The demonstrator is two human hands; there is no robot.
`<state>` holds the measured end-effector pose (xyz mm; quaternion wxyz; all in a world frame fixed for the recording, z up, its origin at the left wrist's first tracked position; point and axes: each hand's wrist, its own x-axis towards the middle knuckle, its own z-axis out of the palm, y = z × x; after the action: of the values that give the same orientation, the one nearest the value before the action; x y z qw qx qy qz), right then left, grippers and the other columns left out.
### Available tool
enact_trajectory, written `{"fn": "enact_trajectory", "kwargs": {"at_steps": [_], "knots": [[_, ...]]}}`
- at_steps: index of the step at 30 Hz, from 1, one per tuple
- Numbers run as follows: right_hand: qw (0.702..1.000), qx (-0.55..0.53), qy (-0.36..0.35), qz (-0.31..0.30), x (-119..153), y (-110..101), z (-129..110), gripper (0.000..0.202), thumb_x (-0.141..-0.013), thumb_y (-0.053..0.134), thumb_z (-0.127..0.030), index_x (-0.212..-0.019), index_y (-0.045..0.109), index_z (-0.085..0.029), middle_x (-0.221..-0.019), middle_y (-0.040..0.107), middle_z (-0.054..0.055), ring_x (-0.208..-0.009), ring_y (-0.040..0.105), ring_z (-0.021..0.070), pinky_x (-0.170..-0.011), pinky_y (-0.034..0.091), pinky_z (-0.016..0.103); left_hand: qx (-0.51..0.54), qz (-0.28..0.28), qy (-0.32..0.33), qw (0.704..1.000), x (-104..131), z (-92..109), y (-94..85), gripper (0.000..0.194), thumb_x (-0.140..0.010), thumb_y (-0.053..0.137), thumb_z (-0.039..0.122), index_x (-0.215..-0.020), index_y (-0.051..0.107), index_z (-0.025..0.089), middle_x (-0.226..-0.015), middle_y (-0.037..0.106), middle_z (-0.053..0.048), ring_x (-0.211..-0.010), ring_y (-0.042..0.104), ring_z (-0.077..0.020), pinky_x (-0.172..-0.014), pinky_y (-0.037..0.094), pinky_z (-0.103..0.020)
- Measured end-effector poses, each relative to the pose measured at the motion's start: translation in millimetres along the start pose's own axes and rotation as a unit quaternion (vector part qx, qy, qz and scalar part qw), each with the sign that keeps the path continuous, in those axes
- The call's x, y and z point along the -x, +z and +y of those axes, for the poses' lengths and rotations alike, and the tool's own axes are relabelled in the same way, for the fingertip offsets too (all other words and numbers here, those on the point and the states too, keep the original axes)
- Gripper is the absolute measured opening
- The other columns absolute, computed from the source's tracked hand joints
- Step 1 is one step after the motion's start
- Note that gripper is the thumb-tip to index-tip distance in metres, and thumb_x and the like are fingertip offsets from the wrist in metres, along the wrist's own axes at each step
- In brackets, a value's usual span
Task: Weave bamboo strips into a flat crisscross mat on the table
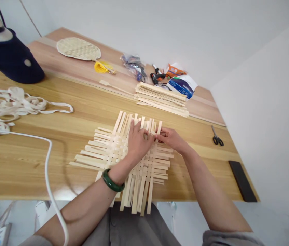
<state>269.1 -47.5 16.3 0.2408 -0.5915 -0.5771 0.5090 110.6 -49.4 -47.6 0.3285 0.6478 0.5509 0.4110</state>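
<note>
A mat of pale flat strips (113,147), woven over and under in its middle with loose ends on all sides, lies at the table's front edge. Across its upper part rests my left hand (139,140), its thumb and a finger pinching a strip near the top right; a green bangle (112,181) circles that wrist. At the mat's upper right corner my right hand (168,137) has its fingers closed on a strip end, close beside the left fingertips. The strips under my left palm are hidden.
Behind the mat lies a pile of strips (161,97). White tape (13,102) and a white cord (47,160) are at the left. Scissors (217,139) and a black bar (242,181) lie right. A woven oval (79,48) and yellow tassel (102,67) sit at the back.
</note>
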Motion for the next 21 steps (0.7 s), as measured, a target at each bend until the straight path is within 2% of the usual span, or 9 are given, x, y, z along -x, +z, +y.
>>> {"fn": "enact_trajectory", "kwargs": {"at_steps": [2,4,8,17,21], "knots": [[0.999,0.028,0.007,-0.015,4.0,-3.4,-1.0,0.028,-0.076,0.068,-0.044,-0.086,0.071,-0.019,-0.086,0.071,0.003,-0.078,0.062,0.0172,-0.074,0.049,0.031,0.011,0.004,0.008,1.0,0.1,-1.1,0.3,0.01,-0.076,0.069,0.023,-0.071,0.061,0.02,-0.146,0.049,-0.009,-0.15,0.018,-0.0377,-0.12,0.024,-0.061],[0.998,0.065,0.014,-0.015,7.7,-7.0,-1.1,0.027,-0.076,0.067,-0.045,-0.077,0.07,-0.018,-0.077,0.068,0.001,-0.073,0.06,0.0158,-0.069,0.046,0.029,0.013,0.0,0.01,1.0,0.1,-0.8,-0.2,0.008,-0.077,0.068,0.022,-0.072,0.062,0.02,-0.145,0.05,-0.009,-0.15,0.019,-0.0374,-0.12,0.024,-0.062],[0.993,0.116,0.015,0.014,12.4,-10.1,-0.6,0.028,-0.079,0.062,-0.044,-0.07,0.068,-0.019,-0.07,0.065,0.0,-0.069,0.057,0.0156,-0.065,0.043,0.028,-0.005,-0.012,-0.007,1.0,-0.1,2.9,-3.0,0.009,-0.079,0.067,0.022,-0.072,0.061,0.019,-0.143,0.051,-0.013,-0.149,0.021,-0.0378,-0.12,0.025,-0.06],[0.99,0.129,0.021,0.05,19.0,-11.8,2.8,0.029,-0.08,0.063,-0.046,-0.073,0.074,-0.02,-0.078,0.074,0.003,-0.078,0.066,0.0224,-0.072,0.048,0.032,-0.007,0.017,0.019,1.0,1.0,-0.1,0.3,0.007,-0.078,0.066,0.021,-0.073,0.061,0.02,-0.138,0.055,-0.011,-0.146,0.03,-0.0346,-0.12,0.029,-0.057],[0.989,0.142,0.002,0.031,15.8,-14.3,-0.7,0.028,-0.081,0.061,-0.045,-0.073,0.073,-0.021,-0.077,0.073,0.003,-0.076,0.066,0.0221,-0.069,0.048,0.032,-0.009,0.011,0.023,1.0,1.8,0.3,-1.2,0.008,-0.078,0.066,0.02,-0.074,0.059,0.02,-0.138,0.055,-0.012,-0.145,0.031,-0.0351,-0.119,0.03,-0.057]]}}
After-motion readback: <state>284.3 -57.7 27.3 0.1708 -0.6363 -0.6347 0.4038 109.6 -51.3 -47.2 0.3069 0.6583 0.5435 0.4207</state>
